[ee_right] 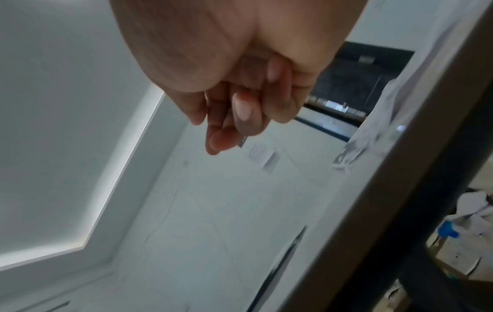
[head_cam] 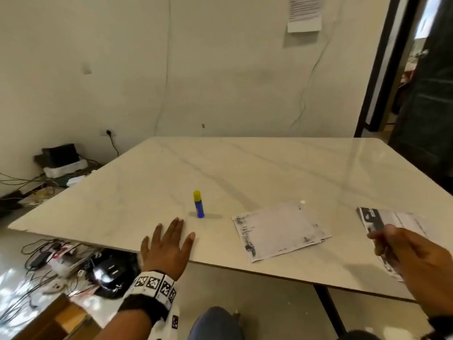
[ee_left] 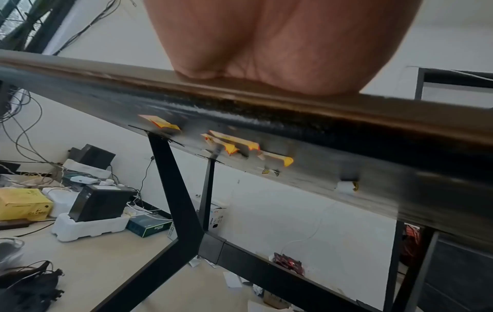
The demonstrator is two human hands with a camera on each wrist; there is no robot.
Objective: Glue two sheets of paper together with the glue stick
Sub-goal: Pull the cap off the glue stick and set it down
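Note:
A blue glue stick [head_cam: 198, 204] with a yellow cap stands upright on the white marble table [head_cam: 245, 165]. My left hand [head_cam: 166, 244] lies flat on the table just in front of it, fingers spread, not touching it. One printed paper sheet [head_cam: 279, 231] lies to the right of the glue stick. A second sheet [head_cam: 394, 222] lies at the far right, partly hidden under my right hand [head_cam: 402, 251]. That hand hovers over it with loosely curled fingers [ee_right: 240, 109]; I see nothing held in them.
The table's near edge [ee_left: 266, 101] runs under my left palm [ee_left: 266, 52]. Cables, boxes and devices [head_cam: 61, 261] clutter the floor to the left. A notice [head_cam: 304, 13] hangs on the back wall, and a dark doorway [head_cam: 421, 94] opens at the right.

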